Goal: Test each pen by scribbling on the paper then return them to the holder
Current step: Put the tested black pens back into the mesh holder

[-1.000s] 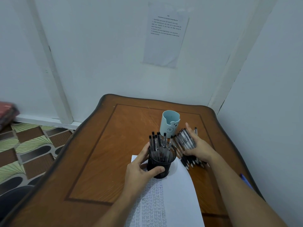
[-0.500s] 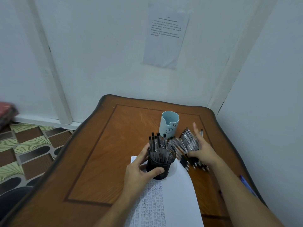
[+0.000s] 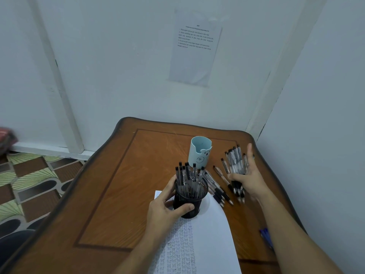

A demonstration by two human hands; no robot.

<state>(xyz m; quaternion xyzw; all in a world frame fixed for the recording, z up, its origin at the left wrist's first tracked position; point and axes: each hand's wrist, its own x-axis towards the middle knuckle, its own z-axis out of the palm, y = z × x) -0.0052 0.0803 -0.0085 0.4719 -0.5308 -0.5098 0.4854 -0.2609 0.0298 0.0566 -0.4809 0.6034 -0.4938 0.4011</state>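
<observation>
On the tabletop point(image 3: 122, 175), to the right of the holder point(image 3: 190, 196), the bundle of pens point(image 3: 235, 165) is now found well apart from it, where a second ago it was kept just beside the rim. The right grip point(image 3: 247, 179) has been carried outward with the bundle, and a few loose pens point(image 3: 217, 187) have been left lying between bundle and holder. From this it is judged that pens are being spread out so that single ones can be picked for testing. No pen is yet put to the paper point(image 3: 209, 232).

The right grip is wide open: its fingers are splayed straight against the bundle, which is touched, not clasped. The left grip point(image 3: 166, 203) is closed round the holder, thumb in front and fingers behind. The holder is thereby steadied on the paper's corner, with many pens standing inside.
</observation>
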